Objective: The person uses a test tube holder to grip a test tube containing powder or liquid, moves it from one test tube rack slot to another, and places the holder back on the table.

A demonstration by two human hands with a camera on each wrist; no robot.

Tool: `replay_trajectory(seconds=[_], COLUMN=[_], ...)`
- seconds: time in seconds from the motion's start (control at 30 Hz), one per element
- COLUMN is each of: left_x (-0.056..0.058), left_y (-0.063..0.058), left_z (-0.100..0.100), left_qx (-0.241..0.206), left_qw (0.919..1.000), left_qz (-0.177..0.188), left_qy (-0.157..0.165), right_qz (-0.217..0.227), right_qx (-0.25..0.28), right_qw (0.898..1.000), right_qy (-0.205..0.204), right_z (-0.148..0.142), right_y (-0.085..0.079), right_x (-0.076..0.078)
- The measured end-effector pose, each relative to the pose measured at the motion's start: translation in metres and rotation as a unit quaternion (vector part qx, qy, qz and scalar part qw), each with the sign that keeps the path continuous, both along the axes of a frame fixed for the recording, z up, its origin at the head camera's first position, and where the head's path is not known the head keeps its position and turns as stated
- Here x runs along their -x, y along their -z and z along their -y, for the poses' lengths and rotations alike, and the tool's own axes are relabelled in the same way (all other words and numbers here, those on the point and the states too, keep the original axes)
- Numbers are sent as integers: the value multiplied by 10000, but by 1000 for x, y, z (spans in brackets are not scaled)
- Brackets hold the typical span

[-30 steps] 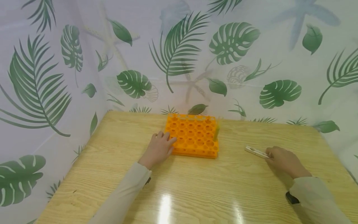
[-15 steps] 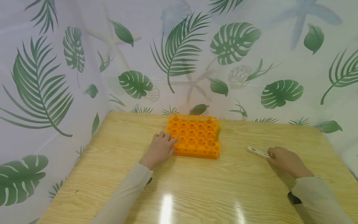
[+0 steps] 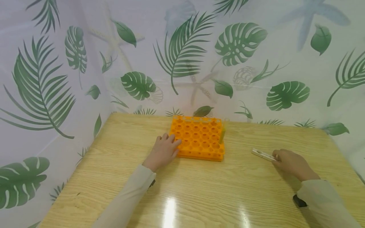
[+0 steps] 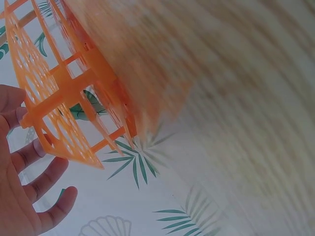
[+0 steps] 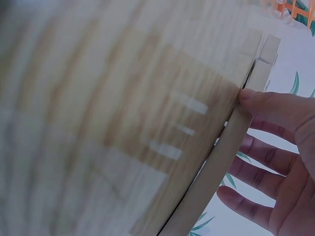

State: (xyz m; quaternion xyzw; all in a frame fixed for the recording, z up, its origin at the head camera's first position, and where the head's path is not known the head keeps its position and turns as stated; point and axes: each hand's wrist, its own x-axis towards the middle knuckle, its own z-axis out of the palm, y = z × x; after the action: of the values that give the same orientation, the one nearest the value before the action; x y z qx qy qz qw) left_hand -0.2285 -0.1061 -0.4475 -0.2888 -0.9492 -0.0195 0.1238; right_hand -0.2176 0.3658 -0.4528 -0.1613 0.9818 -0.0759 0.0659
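Note:
An orange test tube rack (image 3: 196, 137) stands towards the back of the table. My left hand (image 3: 163, 148) holds its left front corner; in the left wrist view the thumb and index finger are at the corner of the rack (image 4: 74, 96), while the other fingers (image 4: 64, 196) are spread and loosely bent. A test tube with yellow-green liquid (image 3: 222, 134) stands at the rack's right side. To the right, my right hand (image 3: 291, 163) pinches the end of a pale wooden test tube holder (image 3: 261, 154) lying low at the table. In the right wrist view the thumb presses the holder's edge (image 5: 231, 123).
Clear tube rims (image 3: 196, 119) show along the rack's back row, their contents too small to tell. The wood-grain table (image 3: 205, 190) meets a leaf-printed cloth (image 3: 182, 63) behind and at the sides. Bright reflections lie near the front.

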Motion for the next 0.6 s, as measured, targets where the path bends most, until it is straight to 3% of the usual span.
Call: replay_trajectory(seconds=[0.23, 0.6], left_x=[0, 0], left_y=[1, 3], left_z=[1, 0], left_qx=[-27, -75], left_qw=[10000, 9999], left_qz=[-16, -76], left_qy=[-39, -34], right_qz=[-54, 193], right_qx=[9, 244], right_qw=[9999, 9995], right_qy=[-124, 80], right_z=[0, -6], right_y=[1, 1], right_x=[1, 1])
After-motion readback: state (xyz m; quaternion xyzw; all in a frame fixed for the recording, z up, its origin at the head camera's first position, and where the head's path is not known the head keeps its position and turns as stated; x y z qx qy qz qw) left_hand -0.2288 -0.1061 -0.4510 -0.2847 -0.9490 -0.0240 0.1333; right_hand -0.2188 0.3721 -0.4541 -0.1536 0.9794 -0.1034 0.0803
